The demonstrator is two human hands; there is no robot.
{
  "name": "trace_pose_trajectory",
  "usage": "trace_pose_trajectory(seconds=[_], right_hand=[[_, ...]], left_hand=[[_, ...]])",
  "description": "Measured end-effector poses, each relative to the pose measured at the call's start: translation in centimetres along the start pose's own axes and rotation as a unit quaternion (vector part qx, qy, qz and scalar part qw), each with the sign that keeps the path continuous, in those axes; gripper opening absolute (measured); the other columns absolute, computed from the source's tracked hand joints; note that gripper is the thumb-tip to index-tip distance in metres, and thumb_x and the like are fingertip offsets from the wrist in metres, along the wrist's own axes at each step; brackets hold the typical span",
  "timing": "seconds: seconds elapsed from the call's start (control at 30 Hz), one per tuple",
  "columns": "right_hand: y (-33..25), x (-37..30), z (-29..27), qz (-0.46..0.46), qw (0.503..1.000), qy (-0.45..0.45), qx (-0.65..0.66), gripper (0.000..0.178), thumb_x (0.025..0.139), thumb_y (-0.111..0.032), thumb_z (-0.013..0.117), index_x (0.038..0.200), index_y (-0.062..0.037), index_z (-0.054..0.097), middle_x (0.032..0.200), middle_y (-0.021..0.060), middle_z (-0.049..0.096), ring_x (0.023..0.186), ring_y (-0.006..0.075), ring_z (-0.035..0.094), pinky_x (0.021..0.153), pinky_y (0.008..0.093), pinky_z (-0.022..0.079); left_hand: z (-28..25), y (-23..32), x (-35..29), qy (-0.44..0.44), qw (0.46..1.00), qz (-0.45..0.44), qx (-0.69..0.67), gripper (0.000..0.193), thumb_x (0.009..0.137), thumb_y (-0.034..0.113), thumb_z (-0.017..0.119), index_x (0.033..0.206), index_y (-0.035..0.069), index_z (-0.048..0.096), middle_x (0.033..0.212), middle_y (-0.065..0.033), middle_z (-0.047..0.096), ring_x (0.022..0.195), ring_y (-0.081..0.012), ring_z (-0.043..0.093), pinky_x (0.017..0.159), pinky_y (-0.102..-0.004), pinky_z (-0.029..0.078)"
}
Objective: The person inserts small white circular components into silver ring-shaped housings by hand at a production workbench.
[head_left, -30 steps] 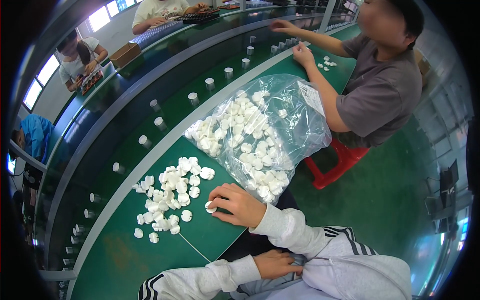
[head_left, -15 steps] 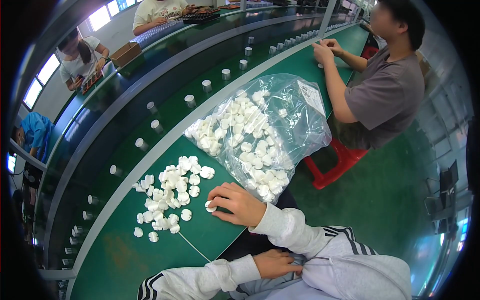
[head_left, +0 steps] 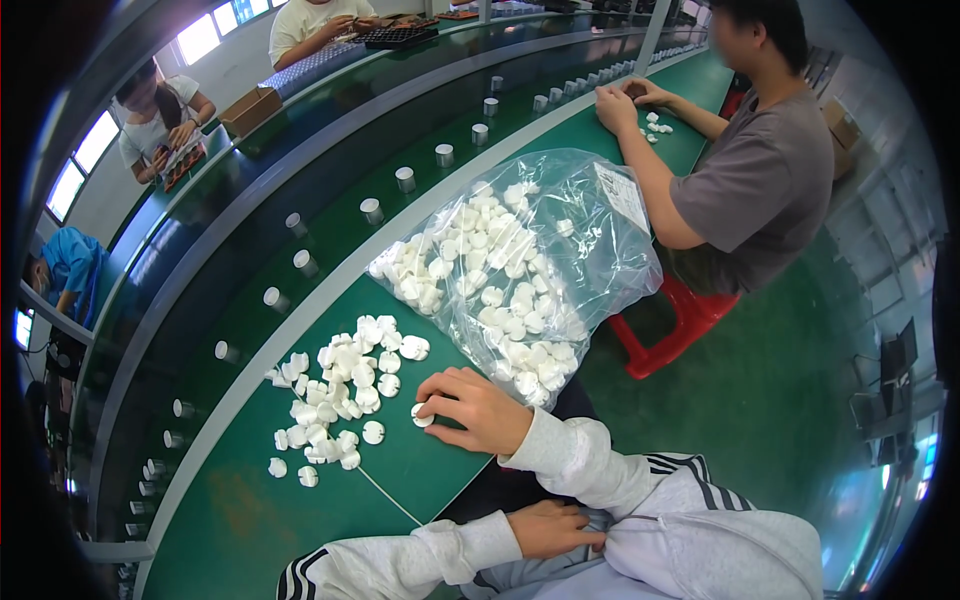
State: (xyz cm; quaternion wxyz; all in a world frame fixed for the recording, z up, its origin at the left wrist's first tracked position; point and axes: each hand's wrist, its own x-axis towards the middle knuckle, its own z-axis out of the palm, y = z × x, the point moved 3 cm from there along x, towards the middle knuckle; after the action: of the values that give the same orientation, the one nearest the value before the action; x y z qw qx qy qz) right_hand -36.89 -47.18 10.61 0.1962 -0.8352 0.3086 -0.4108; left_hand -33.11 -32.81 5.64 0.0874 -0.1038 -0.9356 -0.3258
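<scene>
A clear plastic bag (head_left: 610,262) bulging with white notched discs lies on a green worktable (head_left: 235,500), its contents bunched toward the left and lower sides and a pale label (head_left: 622,195) on its upper right. Just beside it, a loose heap of the same discs (head_left: 345,375) spreads across the tabletop, a few lying apart at its near edge. Between heap and bag, the worker's right hand (head_left: 478,410) holds a single white disc (head_left: 422,414) at the table's surface, thumb and fingertips drawn narrowly about it. The left hand (head_left: 548,528) rests palm down on the lap, fingers loosely bent; whether anything lies beneath it cannot be told. Beyond the table's pale rail, silver-topped cylinders (head_left: 371,211) stand in a line on a green conveyor. Across the line sits an open brown cardboard box (head_left: 250,112), its contents hidden from this angle, and farther along, a black tray (head_left: 400,37).
</scene>
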Motion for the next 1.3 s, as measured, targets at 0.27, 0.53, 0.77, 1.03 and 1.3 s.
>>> trace_pose_trajectory(seconds=[0.27, 0.53, 0.77, 1.03, 1.3], right_hand=[[0.07, -0.06, 0.09, 0.006, 1.0, -0.001, 0.0, 0.024, 0.077, -0.009, 0.077, 0.097, -0.0085, 0.063, 0.107, 0.0053, 0.059, 0.094, 0.0244, 0.058, 0.082, 0.0362, 0.046], [0.09, -0.08, 0.05, 0.008, 1.0, -0.002, 0.005, 0.024, 0.077, -0.01, 0.077, 0.097, -0.0084, 0.063, 0.107, 0.0052, 0.06, 0.095, 0.0248, 0.058, 0.083, 0.0362, 0.046], [0.15, -0.03, 0.17, 0.009, 1.0, -0.002, 0.005, 0.023, 0.078, -0.01, 0.076, 0.097, -0.0085, 0.063, 0.106, 0.005, 0.059, 0.095, 0.0247, 0.058, 0.083, 0.0362, 0.046], [-0.01, 0.11, 0.16, 0.008, 1.0, -0.001, 0.004, 0.023, 0.078, -0.01, 0.076, 0.097, -0.0086, 0.062, 0.106, 0.005, 0.06, 0.095, 0.0247, 0.058, 0.083, 0.036, 0.046], [0.01, 0.1, 0.02, 0.009, 1.0, 0.001, 0.01, 0.023, 0.078, -0.01, 0.076, 0.097, -0.0087, 0.063, 0.106, 0.0048, 0.059, 0.096, 0.0245, 0.059, 0.084, 0.0361, 0.046]], left_hand=[[0.17, -0.08, -0.04, -0.005, 1.0, -0.005, -0.004, 0.035, 0.085, 0.016, 0.055, 0.12, 0.021, 0.055, 0.087, -0.0045, 0.06, 0.082, -0.0233, 0.064, 0.064, -0.0368, 0.05], [-0.28, 0.03, 0.1, -0.023, 1.0, -0.005, -0.002, 0.035, 0.085, 0.016, 0.055, 0.12, 0.021, 0.055, 0.087, -0.0044, 0.06, 0.082, -0.0234, 0.064, 0.064, -0.0367, 0.05], [-0.15, 0.0, -0.03, -0.009, 1.0, -0.004, 0.002, 0.034, 0.085, 0.016, 0.055, 0.119, 0.02, 0.055, 0.086, -0.0043, 0.059, 0.08, -0.0233, 0.064, 0.063, -0.0369, 0.05], [-0.24, 0.05, -0.11, -0.009, 1.0, -0.009, -0.009, 0.034, 0.085, 0.016, 0.055, 0.119, 0.019, 0.055, 0.085, -0.0049, 0.059, 0.08, -0.0241, 0.064, 0.062, -0.0373, 0.05], [-0.56, 0.05, -0.05, -0.002, 1.0, -0.001, -0.009, 0.035, 0.086, 0.015, 0.055, 0.12, 0.02, 0.055, 0.084, -0.0044, 0.058, 0.079, -0.024, 0.064, 0.061, -0.0372, 0.05]])
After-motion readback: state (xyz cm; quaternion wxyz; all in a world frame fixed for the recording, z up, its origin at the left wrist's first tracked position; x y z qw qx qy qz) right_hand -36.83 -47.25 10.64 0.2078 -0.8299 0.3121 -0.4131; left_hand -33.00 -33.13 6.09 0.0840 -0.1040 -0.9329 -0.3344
